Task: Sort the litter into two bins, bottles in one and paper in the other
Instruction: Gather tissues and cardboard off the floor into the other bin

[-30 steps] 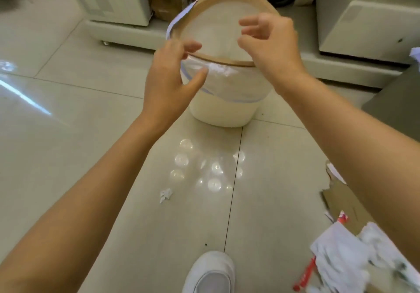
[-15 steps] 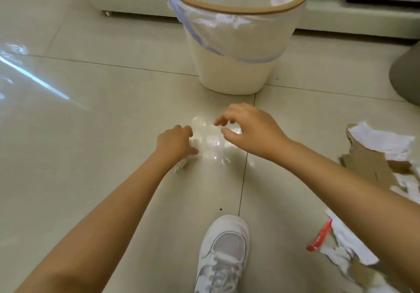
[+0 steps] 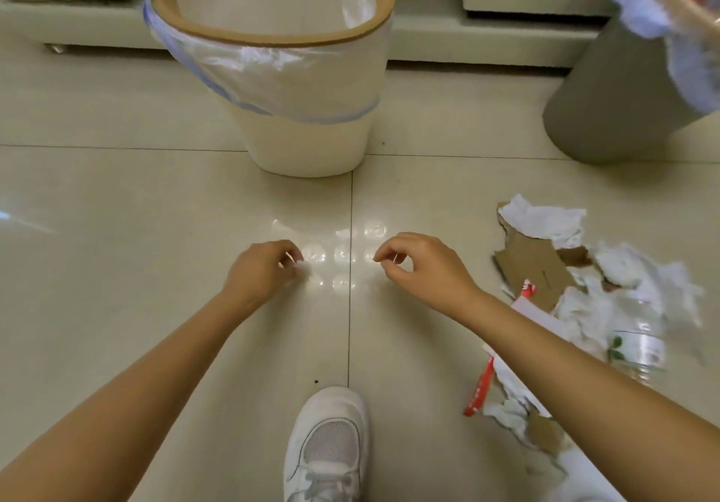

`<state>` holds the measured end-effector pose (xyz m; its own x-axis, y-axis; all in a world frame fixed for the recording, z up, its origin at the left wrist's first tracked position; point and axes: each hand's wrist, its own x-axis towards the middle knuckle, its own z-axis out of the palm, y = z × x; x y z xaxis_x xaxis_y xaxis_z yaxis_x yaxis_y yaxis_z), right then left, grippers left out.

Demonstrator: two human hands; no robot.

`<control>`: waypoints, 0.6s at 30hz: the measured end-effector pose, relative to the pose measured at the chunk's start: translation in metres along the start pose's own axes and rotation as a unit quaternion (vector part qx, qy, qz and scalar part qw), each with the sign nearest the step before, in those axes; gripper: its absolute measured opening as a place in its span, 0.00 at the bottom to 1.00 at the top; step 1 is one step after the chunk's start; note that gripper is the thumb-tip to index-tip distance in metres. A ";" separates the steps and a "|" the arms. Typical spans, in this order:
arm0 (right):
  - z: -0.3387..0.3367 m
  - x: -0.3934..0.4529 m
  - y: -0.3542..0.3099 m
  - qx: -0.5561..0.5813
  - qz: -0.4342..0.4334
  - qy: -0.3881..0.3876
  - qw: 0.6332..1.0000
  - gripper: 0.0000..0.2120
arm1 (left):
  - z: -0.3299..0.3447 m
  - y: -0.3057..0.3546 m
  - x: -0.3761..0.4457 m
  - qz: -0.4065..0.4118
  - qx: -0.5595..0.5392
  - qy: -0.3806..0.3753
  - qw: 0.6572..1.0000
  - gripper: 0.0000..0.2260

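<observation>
My left hand (image 3: 261, 271) is low over the floor, its fingertips pinched on a small white paper scrap (image 3: 302, 266). My right hand (image 3: 420, 268) hovers beside it with the fingers curled and thumb and forefinger nearly touching; I see nothing in it. Straight ahead stands a cream bin (image 3: 311, 143) with a brown rim and a clear liner. A grey bin (image 3: 607, 112) with a liner stands at the right edge, something red inside. To my right lies a litter pile: crumpled white paper (image 3: 545, 221), torn cardboard (image 3: 533, 268) and a clear plastic bottle (image 3: 635, 349).
My white shoe (image 3: 327, 447) is planted just behind the hands. A red wrapper strip (image 3: 481, 388) lies at the pile's near edge. Pale cabinets on a low plinth (image 3: 467, 42) run behind both bins. The floor is glossy tile with light reflections.
Both hands came down from the cream bin's rim to the floor. The left hand reached the paper scrap and now pinches it. The view has tilted down, bringing the grey bin in.
</observation>
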<state>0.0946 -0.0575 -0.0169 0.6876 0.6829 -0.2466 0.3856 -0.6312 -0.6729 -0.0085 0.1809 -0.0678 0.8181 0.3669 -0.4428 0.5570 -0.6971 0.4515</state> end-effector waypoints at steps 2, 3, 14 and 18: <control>-0.005 -0.009 0.015 0.017 0.027 0.020 0.999 0.07 | 0.000 0.040 0.013 0.059 0.016 0.003 0.998 0.02; -0.007 -0.015 0.024 0.027 0.044 0.031 0.998 0.07 | -0.001 0.061 0.018 0.087 0.023 0.005 0.996 0.02; -0.038 -0.108 0.112 0.086 0.211 0.195 0.954 0.06 | 0.068 0.246 0.077 0.282 0.006 -0.089 0.955 0.04; -0.038 -0.136 0.139 0.106 0.249 0.255 0.929 0.06 | 0.110 0.286 0.083 0.337 0.021 -0.144 0.930 0.07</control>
<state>0.0784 -0.2519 -0.0503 0.9709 0.0297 -0.2376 -0.1497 -0.6991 -0.6992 0.2031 -0.0555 -0.0602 0.9040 -0.3387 -0.2610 -0.0803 -0.7340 0.6744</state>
